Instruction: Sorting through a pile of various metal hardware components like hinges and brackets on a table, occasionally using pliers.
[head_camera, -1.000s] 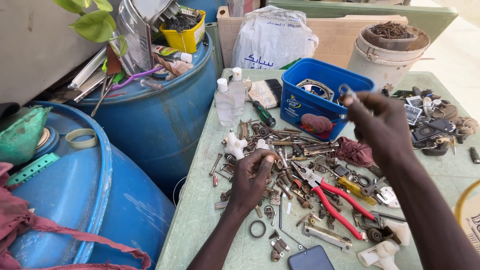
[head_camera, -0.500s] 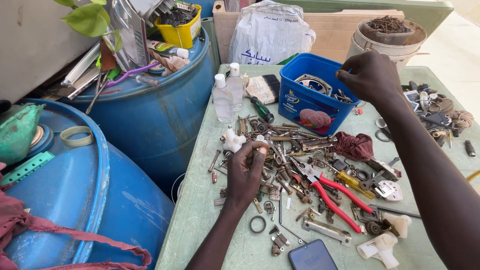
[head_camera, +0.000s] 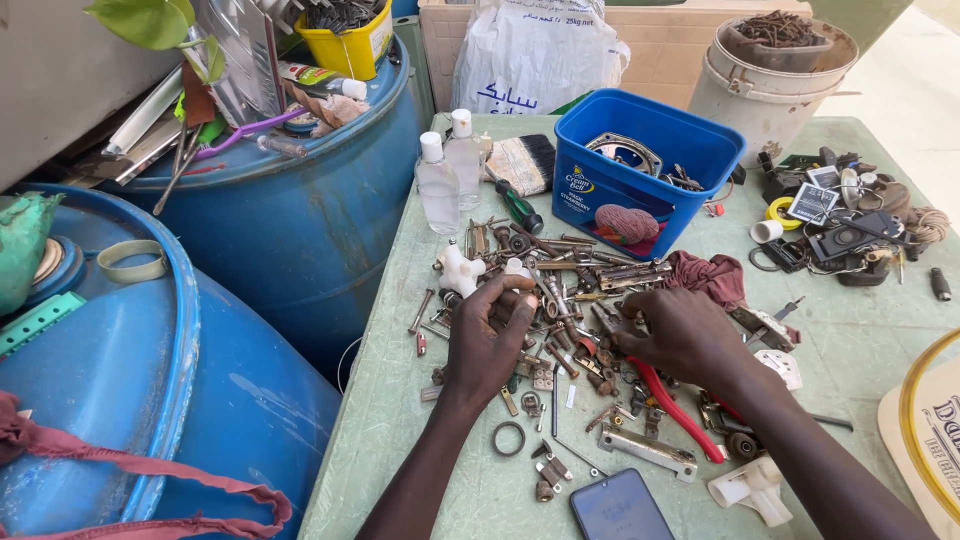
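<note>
Mostly dull, jagged metal hardware (head_camera: 560, 290).

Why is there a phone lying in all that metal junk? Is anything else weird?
The dark phone lies at the table's near edge, beside loose bolts and brackets that both hands, left and right, are touching. A paintbrush also sits among the hardware. Nothing looks spilled.

We see a blue tub (head_camera: 640, 165) on the table (head_camera: 880, 330), two clear bottles (head_camera: 438, 185) beside it, blue barrels (head_camera: 290, 230) alongside, and a phone (head_camera: 620, 505) at the near edge.
</note>
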